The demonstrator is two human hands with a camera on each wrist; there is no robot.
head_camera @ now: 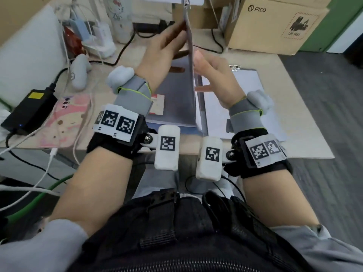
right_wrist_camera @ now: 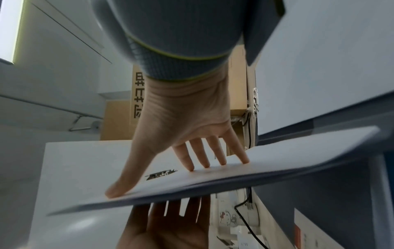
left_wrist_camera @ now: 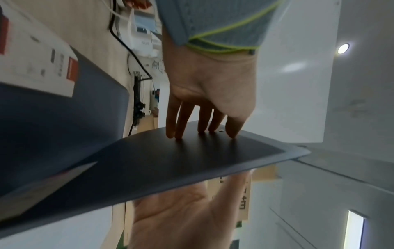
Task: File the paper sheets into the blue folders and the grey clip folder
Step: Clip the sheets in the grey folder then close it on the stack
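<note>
A dark blue-grey folder panel point(head_camera: 180, 95) stands almost upright on edge over the table. My left hand point(head_camera: 163, 50) presses flat on its left face with straight fingers point(left_wrist_camera: 204, 124). From the other side, my right hand point(head_camera: 214, 75) presses straight fingers point(right_wrist_camera: 204, 156) on a pale face point(right_wrist_camera: 277, 161). The panel point(left_wrist_camera: 170, 160) hides most of each hand from the opposite wrist view. Below lies a blue folder point(head_camera: 157, 116) with a red and white label point(left_wrist_camera: 32, 59). To the right, white paper sheets point(head_camera: 247, 85) lie under a metal clip point(head_camera: 234, 67); whether this is the grey clip folder I cannot tell.
A black power adapter point(head_camera: 29, 110), a pink patterned case point(head_camera: 66, 124) and several cables crowd the table's left side. Cardboard boxes point(head_camera: 275, 26) stand at the back right, a white bottle point(head_camera: 119, 18) at the back. The table's near edge point(head_camera: 188, 150) is close to my wrists.
</note>
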